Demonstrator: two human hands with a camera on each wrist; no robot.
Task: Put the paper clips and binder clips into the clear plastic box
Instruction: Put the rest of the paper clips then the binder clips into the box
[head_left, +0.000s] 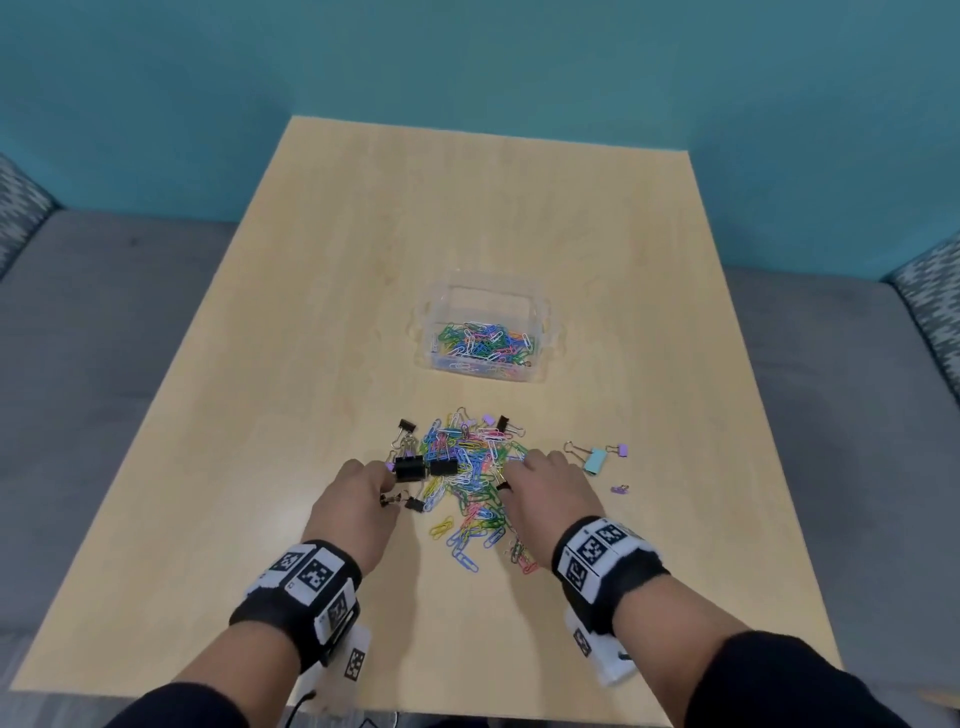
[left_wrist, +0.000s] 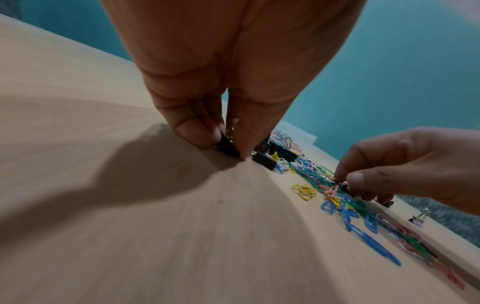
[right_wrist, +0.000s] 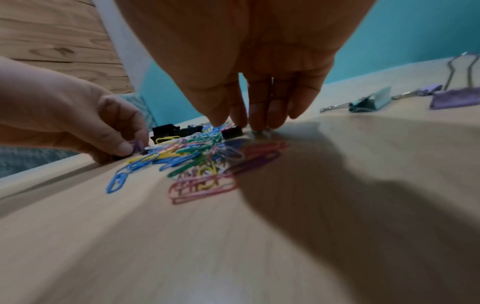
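The clear plastic box (head_left: 540, 332) stands mid-table with several coloured paper clips inside. In front of it lies a pile of coloured paper clips (head_left: 470, 483) mixed with black binder clips (head_left: 409, 466). At the pile's left edge my left hand (head_left: 387, 493) pinches a small black binder clip (left_wrist: 228, 147) between thumb and fingers against the table. My right hand (head_left: 511, 475) reaches down into the pile's right side, where thumb and forefinger pinch another small black binder clip (left_wrist: 342, 185). In the right wrist view its fingertips (right_wrist: 257, 121) touch the tabletop.
A teal binder clip (head_left: 595, 460) and two purple ones (head_left: 622, 449) lie right of the pile. The wooden table (head_left: 363, 260) is bordered by grey cushioned seating (head_left: 104, 338) and a teal wall behind.
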